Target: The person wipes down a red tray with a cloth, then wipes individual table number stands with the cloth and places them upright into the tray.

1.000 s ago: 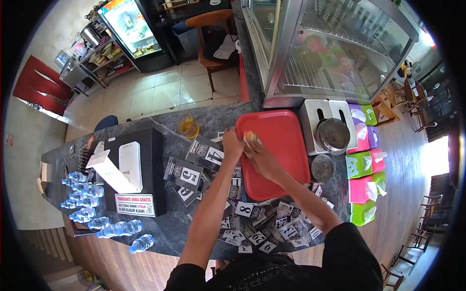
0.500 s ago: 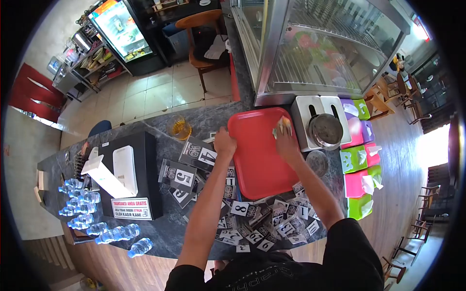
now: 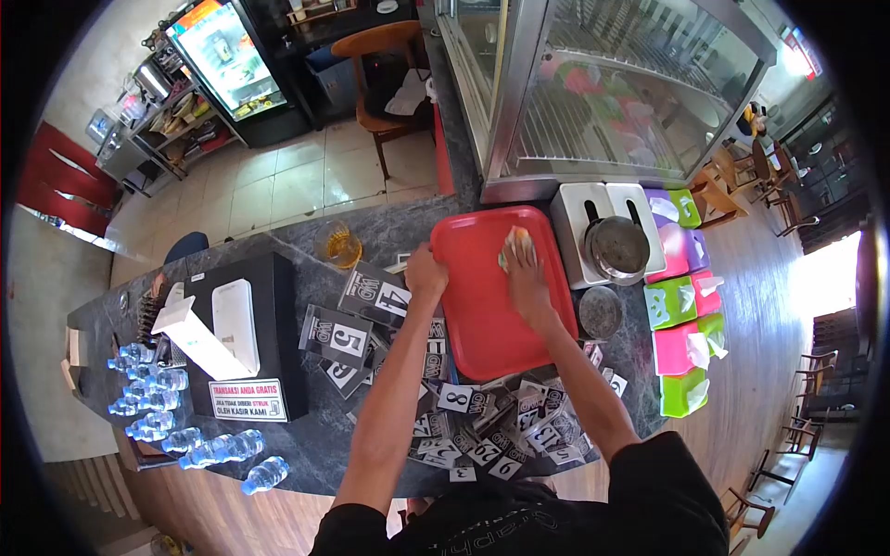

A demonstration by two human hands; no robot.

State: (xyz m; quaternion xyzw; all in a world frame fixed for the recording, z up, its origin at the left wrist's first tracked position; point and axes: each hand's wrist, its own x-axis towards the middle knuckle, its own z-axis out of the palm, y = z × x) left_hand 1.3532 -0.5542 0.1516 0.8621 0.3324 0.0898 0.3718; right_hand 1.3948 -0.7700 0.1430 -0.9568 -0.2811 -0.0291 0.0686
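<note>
A red tray point(image 3: 487, 324) lies flat on the dark stone counter. My left hand point(image 3: 426, 274) grips its left rim, fingers closed at the edge. On the tray's upper right part, my right hand point(image 3: 526, 269) presses down a crumpled, multicoloured cloth point(image 3: 516, 238), which pokes out past the fingertips. Below and left of the tray, number cards are strewn in a loose pile, among them the 8 card point(image 3: 455, 398) and the 5 card point(image 3: 336, 335).
Right of the tray stand white dispenser boxes point(image 3: 568, 222) with a metal bowl point(image 3: 617, 248) on top, a round glass ashtray point(image 3: 601, 313) and colourful tissue boxes point(image 3: 674, 347). A glass display case point(image 3: 612, 111) rises behind. Leftward are a drinking glass point(image 3: 339, 245), a black box point(image 3: 278, 315) and water bottles point(image 3: 222, 448).
My right hand has slid the cloth left across the tray, from near its right rim toward the middle. The left hand keeps its place on the left rim.
</note>
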